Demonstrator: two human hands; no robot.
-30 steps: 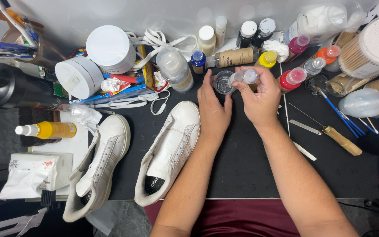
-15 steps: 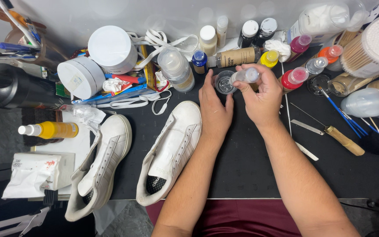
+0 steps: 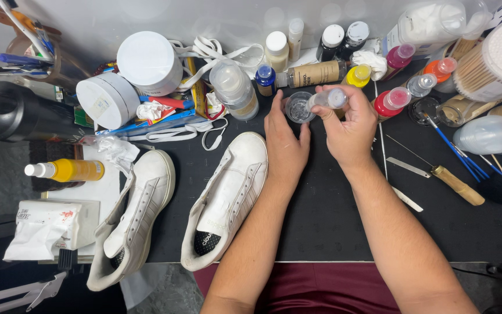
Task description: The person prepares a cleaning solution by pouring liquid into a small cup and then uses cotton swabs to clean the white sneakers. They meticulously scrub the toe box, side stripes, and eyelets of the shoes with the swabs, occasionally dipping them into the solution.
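Note:
My right hand (image 3: 348, 129) grips a small clear squeeze bottle (image 3: 327, 99), tipped on its side with its nozzle over a small clear round cup (image 3: 297, 109) on the black mat. My left hand (image 3: 284, 141) rests on the mat with its fingers against the near side of that cup. Two white sneakers without laces lie to the left: one (image 3: 225, 197) beside my left forearm, the other (image 3: 133, 216) at the mat's left edge.
Many paint bottles (image 3: 391, 102) and jars crowd the back of the black mat (image 3: 321, 221). Blue brushes (image 3: 453, 152), a wooden-handled tool (image 3: 451, 184) and a cotton-swab tub (image 3: 495, 61) lie right. White round tubs (image 3: 146, 63), laces, a yellow bottle (image 3: 68, 171) and wipes sit left.
Both hands stay at the cup. The right hand has shifted slightly right and up with the bottle still tipped over it.

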